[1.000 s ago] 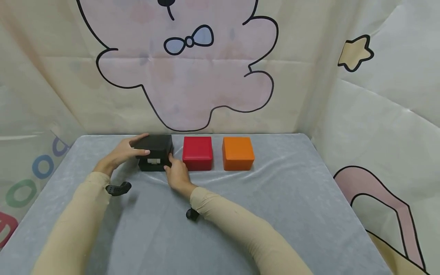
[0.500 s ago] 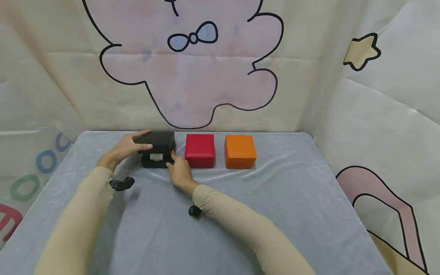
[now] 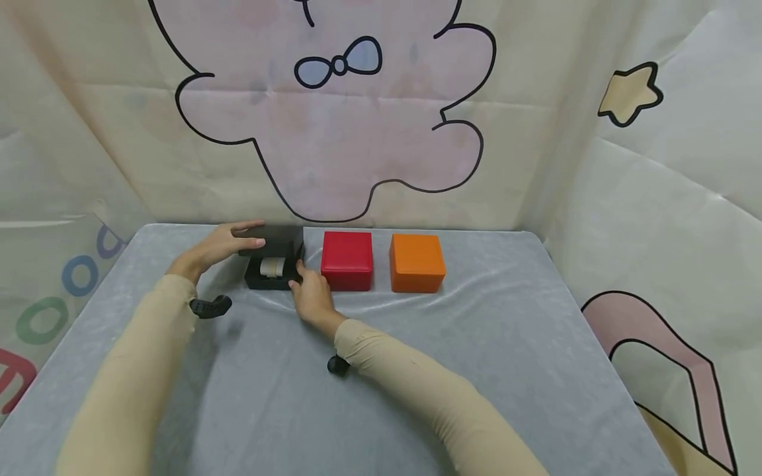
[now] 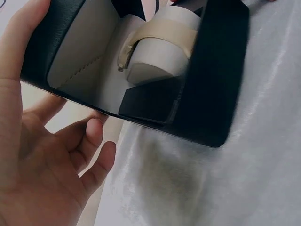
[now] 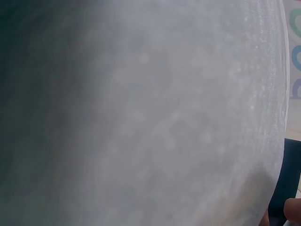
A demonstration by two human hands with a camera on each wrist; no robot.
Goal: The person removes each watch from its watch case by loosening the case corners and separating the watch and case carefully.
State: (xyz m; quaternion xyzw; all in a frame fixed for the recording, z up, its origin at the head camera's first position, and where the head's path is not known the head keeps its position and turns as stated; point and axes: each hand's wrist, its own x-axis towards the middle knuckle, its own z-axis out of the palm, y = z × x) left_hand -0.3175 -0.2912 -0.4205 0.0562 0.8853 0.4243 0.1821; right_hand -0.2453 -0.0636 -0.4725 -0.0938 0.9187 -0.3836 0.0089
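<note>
A black watch box (image 3: 254, 280) stands at the back left of the table with its lid (image 3: 276, 239) tilted up. My left hand (image 3: 214, 251) grips the lid's left side, thumb (image 4: 23, 40) on the front and fingers reaching behind. Inside, the left wrist view shows a watch with a beige strap (image 4: 162, 34) around a pale cushion (image 4: 153, 61); the dial is hidden. At the box's front right corner, my right hand (image 3: 312, 297) holds the base between thumb and fingers. The right wrist view is mostly blurred cloth.
A red box (image 3: 347, 261) stands just right of my right hand, and an orange box (image 3: 417, 263) farther right. Grey cloth (image 3: 476, 350) covers the table. A printed curtain (image 3: 381, 145) rises directly behind the boxes.
My left hand has raised the lid and tipped it back, so more of the cushion and strap shows. The right hand keeps its hold on the base. The head view has shifted slightly.
</note>
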